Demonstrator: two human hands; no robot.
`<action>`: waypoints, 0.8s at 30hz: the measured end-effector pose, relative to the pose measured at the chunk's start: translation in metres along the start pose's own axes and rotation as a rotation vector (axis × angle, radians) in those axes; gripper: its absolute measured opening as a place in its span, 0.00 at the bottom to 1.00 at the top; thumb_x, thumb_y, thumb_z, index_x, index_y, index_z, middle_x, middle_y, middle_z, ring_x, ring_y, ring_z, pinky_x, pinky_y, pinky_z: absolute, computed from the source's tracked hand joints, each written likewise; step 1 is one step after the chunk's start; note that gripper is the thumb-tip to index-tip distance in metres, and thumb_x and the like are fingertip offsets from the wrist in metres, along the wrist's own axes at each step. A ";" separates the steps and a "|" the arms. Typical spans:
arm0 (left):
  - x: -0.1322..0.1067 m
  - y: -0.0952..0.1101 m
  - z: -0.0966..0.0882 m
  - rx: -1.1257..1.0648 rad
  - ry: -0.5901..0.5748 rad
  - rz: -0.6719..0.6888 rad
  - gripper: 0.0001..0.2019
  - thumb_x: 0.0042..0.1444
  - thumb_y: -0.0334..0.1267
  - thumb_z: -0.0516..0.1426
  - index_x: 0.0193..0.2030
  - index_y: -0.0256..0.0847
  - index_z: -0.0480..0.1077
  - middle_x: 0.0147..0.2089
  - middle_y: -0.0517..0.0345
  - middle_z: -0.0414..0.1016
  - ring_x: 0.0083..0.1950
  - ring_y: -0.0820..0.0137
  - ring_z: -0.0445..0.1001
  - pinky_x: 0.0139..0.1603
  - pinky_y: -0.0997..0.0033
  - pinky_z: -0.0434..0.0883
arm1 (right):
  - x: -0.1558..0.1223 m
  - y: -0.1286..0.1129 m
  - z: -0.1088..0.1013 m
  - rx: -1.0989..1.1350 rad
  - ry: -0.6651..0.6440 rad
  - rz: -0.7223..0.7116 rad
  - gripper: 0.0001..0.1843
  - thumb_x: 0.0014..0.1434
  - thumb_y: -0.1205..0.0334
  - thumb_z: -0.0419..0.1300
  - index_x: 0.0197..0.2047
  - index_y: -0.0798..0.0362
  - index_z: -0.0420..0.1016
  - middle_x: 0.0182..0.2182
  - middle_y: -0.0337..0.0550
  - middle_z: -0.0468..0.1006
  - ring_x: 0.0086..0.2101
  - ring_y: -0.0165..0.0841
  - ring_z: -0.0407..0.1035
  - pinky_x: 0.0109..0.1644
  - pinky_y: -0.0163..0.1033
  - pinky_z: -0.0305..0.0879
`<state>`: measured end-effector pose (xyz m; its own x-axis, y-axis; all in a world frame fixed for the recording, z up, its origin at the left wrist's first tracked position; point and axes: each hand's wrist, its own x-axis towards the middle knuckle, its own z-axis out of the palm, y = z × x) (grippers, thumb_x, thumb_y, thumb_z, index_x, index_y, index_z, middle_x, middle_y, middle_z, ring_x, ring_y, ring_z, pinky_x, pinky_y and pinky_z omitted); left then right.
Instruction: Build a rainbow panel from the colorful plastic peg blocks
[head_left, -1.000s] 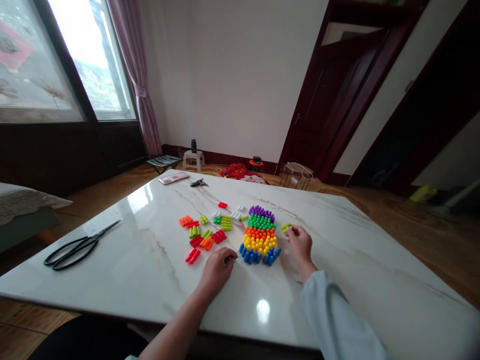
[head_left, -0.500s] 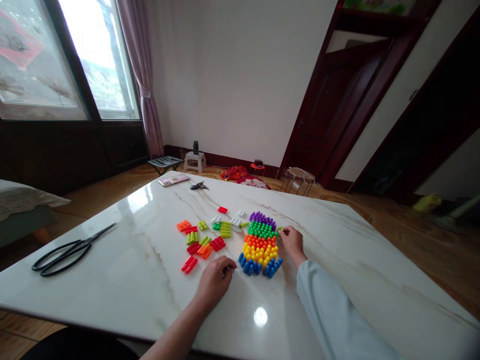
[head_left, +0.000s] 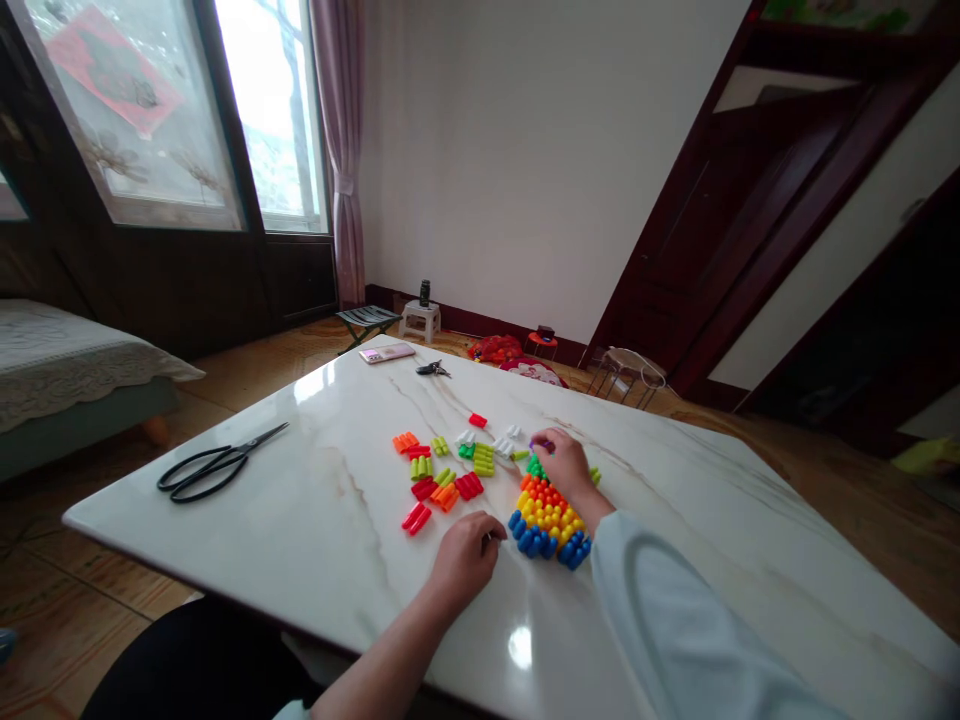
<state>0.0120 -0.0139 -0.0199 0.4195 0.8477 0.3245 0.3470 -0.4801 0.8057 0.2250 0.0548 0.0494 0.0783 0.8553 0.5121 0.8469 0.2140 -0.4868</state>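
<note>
A flat block of joined plastic pegs (head_left: 549, 518), banded purple, green, orange, yellow and blue, lies on the white marble table (head_left: 315, 510). My right hand (head_left: 566, 468) rests over its far green and purple rows, fingers curled down on the pegs; a lime piece (head_left: 595, 476) peeks out just right of it. Whether the fingers hold a piece is hidden. My left hand (head_left: 466, 556) lies curled on the table just left of the blue row, fingers closed with nothing visible in them. Loose orange, red, lime, green and white pegs (head_left: 450, 468) are scattered to the left.
Black scissors (head_left: 217, 467) lie near the table's left edge. A pink phone (head_left: 386, 354) and keys (head_left: 432, 369) sit at the far corner. Beyond the table are a bed (head_left: 67, 370) at the left, small stools, toys on the floor and a dark door.
My right hand moved left from beside the peg block onto its far rows, carrying the lime piece to the block's edge. The camera view swung left. My left hand stayed put.
</note>
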 end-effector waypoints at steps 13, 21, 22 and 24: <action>0.000 0.002 -0.003 -0.034 0.004 -0.005 0.17 0.42 0.23 0.50 0.34 0.41 0.76 0.35 0.54 0.76 0.37 0.66 0.73 0.38 0.71 0.67 | 0.014 -0.051 0.069 -0.424 -0.565 -0.048 0.40 0.43 0.65 0.62 0.62 0.45 0.63 0.51 0.50 0.71 0.41 0.41 0.72 0.39 0.38 0.65; 0.000 0.002 -0.002 -0.015 0.007 -0.009 0.17 0.42 0.24 0.51 0.34 0.42 0.76 0.35 0.54 0.77 0.38 0.64 0.74 0.40 0.68 0.68 | 0.010 -0.061 0.066 -0.493 -0.598 0.025 0.30 0.45 0.46 0.64 0.52 0.45 0.72 0.45 0.51 0.70 0.38 0.43 0.72 0.39 0.42 0.63; 0.000 0.000 -0.001 -0.012 0.009 -0.006 0.17 0.42 0.23 0.51 0.34 0.42 0.76 0.35 0.54 0.77 0.38 0.64 0.74 0.40 0.68 0.68 | 0.009 -0.062 0.066 -0.504 -0.594 0.032 0.29 0.46 0.44 0.63 0.50 0.46 0.73 0.45 0.52 0.70 0.39 0.43 0.72 0.39 0.42 0.63; -0.001 -0.002 0.001 -0.012 0.014 0.004 0.17 0.41 0.23 0.51 0.34 0.41 0.76 0.36 0.54 0.77 0.38 0.64 0.74 0.40 0.68 0.69 | 0.007 -0.063 0.066 -0.524 -0.564 0.040 0.28 0.46 0.43 0.63 0.48 0.49 0.73 0.44 0.52 0.71 0.39 0.43 0.72 0.39 0.41 0.63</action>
<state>0.0115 -0.0135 -0.0219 0.4091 0.8490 0.3344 0.3352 -0.4807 0.8103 0.1380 0.0782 0.0369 -0.0470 0.9989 -0.0057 0.9986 0.0468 -0.0261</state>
